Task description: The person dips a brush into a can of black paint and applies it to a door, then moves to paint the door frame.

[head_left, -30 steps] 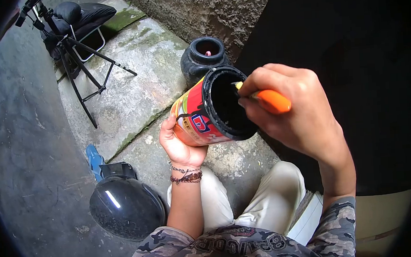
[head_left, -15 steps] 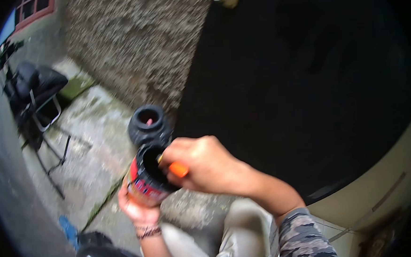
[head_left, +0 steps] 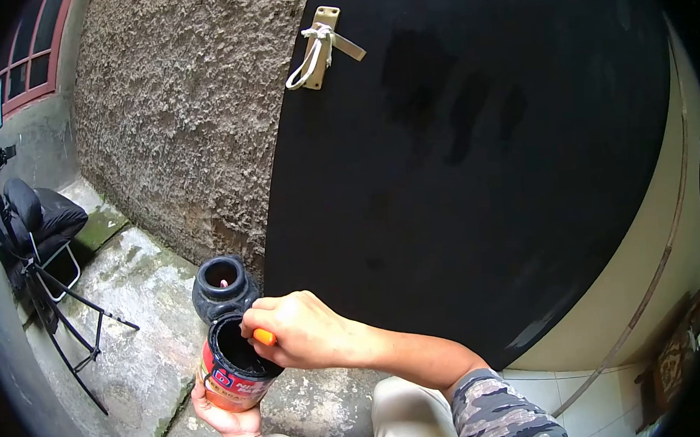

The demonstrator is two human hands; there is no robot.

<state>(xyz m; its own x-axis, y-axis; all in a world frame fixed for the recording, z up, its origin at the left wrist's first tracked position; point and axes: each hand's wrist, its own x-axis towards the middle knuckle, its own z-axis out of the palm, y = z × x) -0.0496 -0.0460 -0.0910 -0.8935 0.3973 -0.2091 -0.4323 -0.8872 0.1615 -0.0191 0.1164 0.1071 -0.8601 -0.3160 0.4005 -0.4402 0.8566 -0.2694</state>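
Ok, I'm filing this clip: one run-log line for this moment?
left hand: holds can | right hand: grips orange handle at can's mouth | pot: beyond can

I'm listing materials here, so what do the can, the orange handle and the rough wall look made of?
Can: likely metal, with a shiny printed side and thick rim, though plastic is possible.
Orange handle: probably smooth plastic, by its even, bright colour; painted wood can't be ruled out.
Rough wall: seemingly cement render, matte and coarse, by its grainy, bumpy surface.
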